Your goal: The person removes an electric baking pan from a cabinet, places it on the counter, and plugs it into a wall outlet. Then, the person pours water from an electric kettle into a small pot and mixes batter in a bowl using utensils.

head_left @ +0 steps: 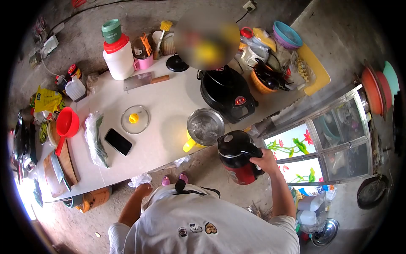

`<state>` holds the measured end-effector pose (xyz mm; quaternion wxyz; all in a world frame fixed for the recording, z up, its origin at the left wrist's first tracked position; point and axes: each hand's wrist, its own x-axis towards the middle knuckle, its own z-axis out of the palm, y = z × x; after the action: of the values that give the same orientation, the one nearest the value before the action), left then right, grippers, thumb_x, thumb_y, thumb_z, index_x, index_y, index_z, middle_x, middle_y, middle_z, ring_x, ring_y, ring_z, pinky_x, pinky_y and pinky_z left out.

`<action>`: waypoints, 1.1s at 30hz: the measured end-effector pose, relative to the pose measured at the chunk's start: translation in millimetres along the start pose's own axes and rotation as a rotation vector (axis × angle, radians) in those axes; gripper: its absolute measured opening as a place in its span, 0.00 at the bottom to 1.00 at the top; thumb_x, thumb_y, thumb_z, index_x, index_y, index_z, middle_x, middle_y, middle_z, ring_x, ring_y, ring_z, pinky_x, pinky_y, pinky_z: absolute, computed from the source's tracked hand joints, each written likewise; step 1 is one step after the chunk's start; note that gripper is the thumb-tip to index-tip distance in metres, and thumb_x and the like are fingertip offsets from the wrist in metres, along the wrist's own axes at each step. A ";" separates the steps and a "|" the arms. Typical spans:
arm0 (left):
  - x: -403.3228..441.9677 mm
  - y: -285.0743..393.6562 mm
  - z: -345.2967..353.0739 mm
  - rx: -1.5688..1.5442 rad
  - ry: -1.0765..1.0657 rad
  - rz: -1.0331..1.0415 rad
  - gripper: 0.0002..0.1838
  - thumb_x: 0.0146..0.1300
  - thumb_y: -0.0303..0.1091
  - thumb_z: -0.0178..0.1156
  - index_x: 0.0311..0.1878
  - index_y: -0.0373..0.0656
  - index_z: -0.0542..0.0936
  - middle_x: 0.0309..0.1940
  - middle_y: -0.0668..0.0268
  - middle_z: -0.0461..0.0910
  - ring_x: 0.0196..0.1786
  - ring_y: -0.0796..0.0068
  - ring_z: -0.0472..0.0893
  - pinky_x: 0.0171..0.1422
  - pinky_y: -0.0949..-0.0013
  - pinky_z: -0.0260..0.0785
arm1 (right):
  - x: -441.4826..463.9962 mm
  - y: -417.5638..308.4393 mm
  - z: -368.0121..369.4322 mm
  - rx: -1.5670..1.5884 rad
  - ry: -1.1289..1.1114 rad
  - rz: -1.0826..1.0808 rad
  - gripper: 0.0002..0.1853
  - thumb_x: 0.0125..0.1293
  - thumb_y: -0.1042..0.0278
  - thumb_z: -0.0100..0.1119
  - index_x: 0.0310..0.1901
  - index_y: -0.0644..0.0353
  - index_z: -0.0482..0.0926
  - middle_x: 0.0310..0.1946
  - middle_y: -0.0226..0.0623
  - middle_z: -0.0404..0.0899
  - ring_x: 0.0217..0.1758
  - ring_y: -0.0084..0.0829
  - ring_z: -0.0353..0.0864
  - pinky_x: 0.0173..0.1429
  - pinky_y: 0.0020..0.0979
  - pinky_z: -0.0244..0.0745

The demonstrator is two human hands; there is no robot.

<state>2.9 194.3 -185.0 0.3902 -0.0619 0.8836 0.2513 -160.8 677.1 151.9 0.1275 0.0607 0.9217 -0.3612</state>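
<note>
In my right hand [264, 161] is the handle of a black and red kettle [237, 163], my fingers wrapped round it. The kettle is at the table's front edge, its spout side close to the rim of a metal pot [205, 127] with a yellow handle. What looks like water fills part of the pot; I cannot tell whether any is pouring. My left hand [146, 190] hangs low beside my body, below a clear plastic bag [139, 180] at the table edge; its fingers are mostly hidden. A glass lid [135, 120] with a yellow knob lies left of the pot.
Behind the pot stands a black electric cooker [226, 91]. A phone [118, 142], a bagged green vegetable [96, 139], a red ladle [67, 122] and a cleaver [141, 81] lie on the table [163, 148]. Right of me stands a glass-doored cabinet [317, 144].
</note>
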 end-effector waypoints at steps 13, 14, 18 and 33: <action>-1.8 -6.3 5.6 -0.041 0.082 0.048 0.18 0.54 0.46 0.51 0.41 0.44 0.78 0.43 0.53 0.77 0.48 0.55 0.75 0.53 0.58 0.67 | 8.6 -4.3 -4.3 -0.053 -0.018 -0.093 0.11 0.42 0.71 0.63 0.27 0.68 0.76 0.13 0.30 0.70 0.14 0.20 0.68 0.18 0.24 0.62; -1.4 -6.8 5.6 -0.039 0.073 0.041 0.18 0.54 0.46 0.51 0.42 0.45 0.78 0.43 0.53 0.77 0.49 0.55 0.75 0.53 0.57 0.66 | 9.1 -6.0 -4.7 -0.054 -0.019 -0.094 0.11 0.42 0.71 0.63 0.27 0.68 0.76 0.13 0.30 0.70 0.14 0.20 0.68 0.18 0.24 0.62; -1.8 -5.2 6.7 -0.049 0.052 -0.034 0.19 0.54 0.47 0.52 0.43 0.45 0.77 0.45 0.55 0.76 0.51 0.56 0.74 0.54 0.56 0.65 | 13.5 -6.2 -6.3 -0.049 -0.055 -0.023 0.10 0.43 0.72 0.62 0.28 0.68 0.76 0.13 0.30 0.70 0.13 0.20 0.68 0.17 0.24 0.61; -8.6 -4.6 12.9 -0.062 0.047 -0.051 0.19 0.55 0.47 0.51 0.45 0.47 0.76 0.46 0.55 0.75 0.51 0.55 0.74 0.55 0.56 0.65 | 25.1 -19.7 -10.4 -0.060 -0.109 -0.101 0.10 0.44 0.72 0.60 0.29 0.67 0.75 0.14 0.30 0.71 0.14 0.22 0.69 0.19 0.25 0.63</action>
<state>18.6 196.0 -188.0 0.3735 -0.1025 0.8824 0.2672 -190.9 670.3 165.1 0.1610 -0.0095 0.9258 -0.3420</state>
